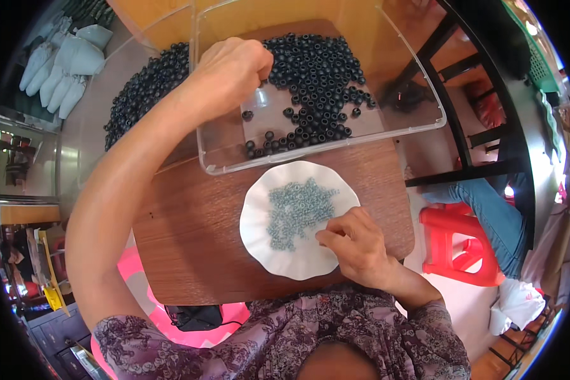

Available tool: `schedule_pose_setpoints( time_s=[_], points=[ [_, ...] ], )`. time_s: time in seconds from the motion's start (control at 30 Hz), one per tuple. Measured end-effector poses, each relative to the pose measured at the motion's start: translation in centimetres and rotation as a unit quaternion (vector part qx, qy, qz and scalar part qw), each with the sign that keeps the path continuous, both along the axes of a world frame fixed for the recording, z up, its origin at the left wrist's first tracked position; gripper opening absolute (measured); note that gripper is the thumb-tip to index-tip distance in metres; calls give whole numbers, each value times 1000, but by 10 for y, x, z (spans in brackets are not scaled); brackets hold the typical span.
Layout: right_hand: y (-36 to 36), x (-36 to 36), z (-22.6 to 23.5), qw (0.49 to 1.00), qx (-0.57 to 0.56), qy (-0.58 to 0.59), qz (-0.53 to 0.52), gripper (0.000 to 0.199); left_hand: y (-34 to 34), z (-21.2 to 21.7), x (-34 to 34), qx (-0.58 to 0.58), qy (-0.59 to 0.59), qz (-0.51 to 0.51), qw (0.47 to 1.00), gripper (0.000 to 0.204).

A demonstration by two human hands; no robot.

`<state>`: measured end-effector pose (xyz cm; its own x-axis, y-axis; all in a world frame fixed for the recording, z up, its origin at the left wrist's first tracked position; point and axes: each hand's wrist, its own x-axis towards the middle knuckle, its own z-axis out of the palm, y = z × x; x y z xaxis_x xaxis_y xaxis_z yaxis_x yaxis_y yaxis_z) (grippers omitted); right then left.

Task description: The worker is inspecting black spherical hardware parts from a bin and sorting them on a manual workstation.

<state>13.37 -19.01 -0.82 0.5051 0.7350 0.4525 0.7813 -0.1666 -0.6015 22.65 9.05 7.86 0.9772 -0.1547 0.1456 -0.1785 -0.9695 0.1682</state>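
Observation:
My left hand (234,69) is held over a clear plastic bin (323,147), its fingers curled in and closed; whatever they pinch is hidden beneath them. Black round beads (323,95) with holes lie in that bin, heaped at the far side and scattered toward the near wall. Nearer to me stands a white wavy-rimmed plate (256,240) bearing a thin layer of tiny grey-blue seed beads (297,209). Over the plate's right rim, my right hand (358,247) has thumb and fingers pressed together. Anything between those fingertips is too small to make out.
A second clear bin of black beads (145,88) sits to the left, partly behind my left forearm. Both the plate and the near bin rest on a brown wooden board (196,253). At right are a red plastic stool (462,247) and another person's jeans-clad leg (494,215).

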Motion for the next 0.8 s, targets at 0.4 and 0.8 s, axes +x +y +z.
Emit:
schedule_pose_setpoints(
  time_s=[0.4, 0.8],
  points=[
    [-9, 16, -13, 996, 49, 67, -13, 29, -33, -76, 60, 14, 161, -10, 987, 11],
    [-7, 12, -13, 992, 93, 77, -25, 29, -42, -90, 58, 48, 82, 7, 995, 11]
  ],
)
